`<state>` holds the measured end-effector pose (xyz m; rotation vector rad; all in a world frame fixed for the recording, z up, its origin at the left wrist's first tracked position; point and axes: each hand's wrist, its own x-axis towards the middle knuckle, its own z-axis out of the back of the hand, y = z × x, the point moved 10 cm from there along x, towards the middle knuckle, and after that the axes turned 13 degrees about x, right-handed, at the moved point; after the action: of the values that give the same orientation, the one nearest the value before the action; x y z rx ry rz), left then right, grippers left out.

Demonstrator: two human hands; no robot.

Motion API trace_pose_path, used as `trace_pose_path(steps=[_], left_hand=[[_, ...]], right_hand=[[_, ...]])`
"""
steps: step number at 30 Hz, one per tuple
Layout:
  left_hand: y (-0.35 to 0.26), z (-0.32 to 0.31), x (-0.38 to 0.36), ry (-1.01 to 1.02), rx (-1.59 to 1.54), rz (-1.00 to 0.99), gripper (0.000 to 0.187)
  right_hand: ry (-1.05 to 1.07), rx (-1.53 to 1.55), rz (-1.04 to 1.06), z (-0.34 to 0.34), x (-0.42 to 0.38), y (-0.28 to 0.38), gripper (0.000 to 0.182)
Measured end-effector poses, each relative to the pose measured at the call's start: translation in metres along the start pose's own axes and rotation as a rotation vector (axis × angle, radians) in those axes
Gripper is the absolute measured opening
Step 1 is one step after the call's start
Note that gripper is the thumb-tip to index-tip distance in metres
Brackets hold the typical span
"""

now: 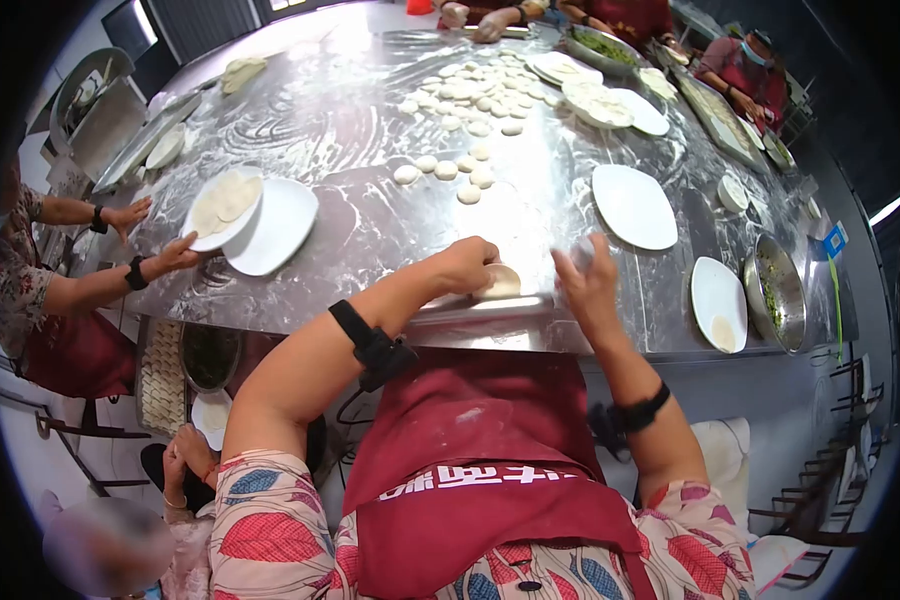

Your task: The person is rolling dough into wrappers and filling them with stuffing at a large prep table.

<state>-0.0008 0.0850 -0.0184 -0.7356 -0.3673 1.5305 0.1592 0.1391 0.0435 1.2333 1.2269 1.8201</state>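
My left hand point(465, 266) is closed on the left edge of a round dough wrapper point(503, 281) near the front edge of the metal table point(370, 215). To the right, my right hand point(588, 280) is raised slightly, its thumb and fingers apart and a little blurred, with nothing in it. A shiny strip runs along the table in front of the wrapper; whether it is a rolling pin or the table's edge is unclear. Beyond my hands lie several small dough pieces point(468, 194), and a larger group of dough pieces point(480, 90) is further back.
An empty white plate point(634, 206) lies beyond my right hand. At right are a plate with a wrapper point(719, 305) and a metal bowl of green filling point(776, 293). At left, a co-worker's hand point(177, 252) touches a plate of wrappers point(224, 207). More people stand across the table.
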Motion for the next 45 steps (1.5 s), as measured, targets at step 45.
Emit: trace_pose_path(steps=[45], left_hand=[[0.006, -0.003, 0.003, -0.077, 0.335, 0.081, 0.030]], right_hand=[[-0.079, 0.037, 0.023, 0.016, -0.041, 0.011, 0.020]])
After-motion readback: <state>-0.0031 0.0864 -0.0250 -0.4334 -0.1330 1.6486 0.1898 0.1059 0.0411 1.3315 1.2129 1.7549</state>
